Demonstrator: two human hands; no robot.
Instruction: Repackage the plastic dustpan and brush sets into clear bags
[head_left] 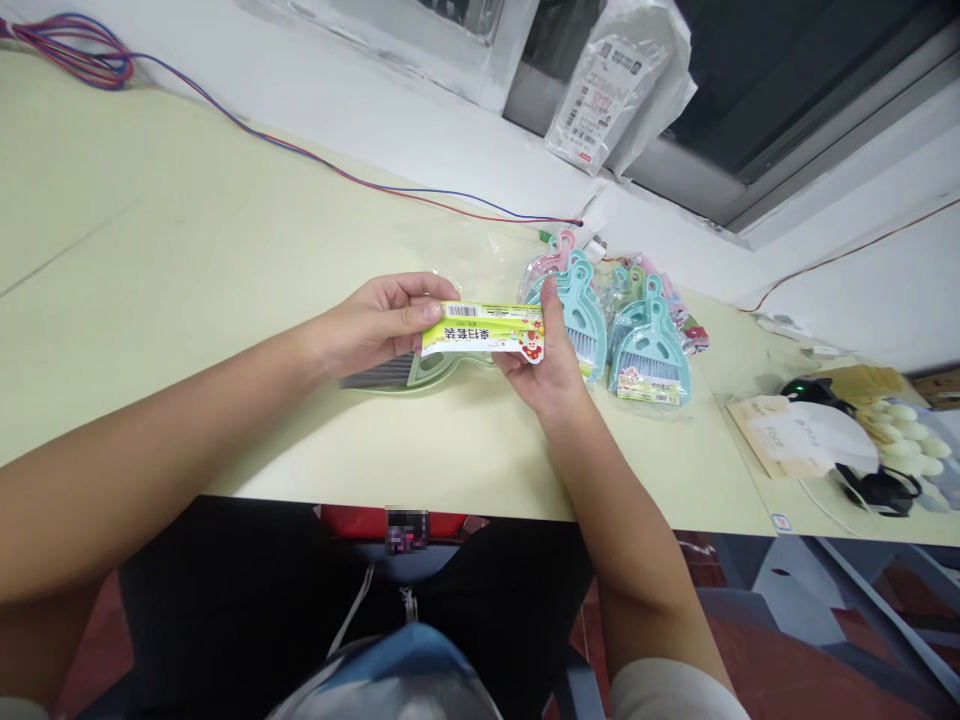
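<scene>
Left hand (390, 315) and right hand (551, 372) pinch a printed card (480, 330) (green dustpan (441, 370) beneath).

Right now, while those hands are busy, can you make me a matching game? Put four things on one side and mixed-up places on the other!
Things
1. Printed card
2. Green dustpan
3. Red and blue wires
4. White bag

Places
A. Up by the window
B. Between the left hand and the right hand
C. Looped in a coil, top left of the picture
D. On the table, partly hidden behind the card

Right pairs: 1-B, 2-D, 3-C, 4-A
</scene>
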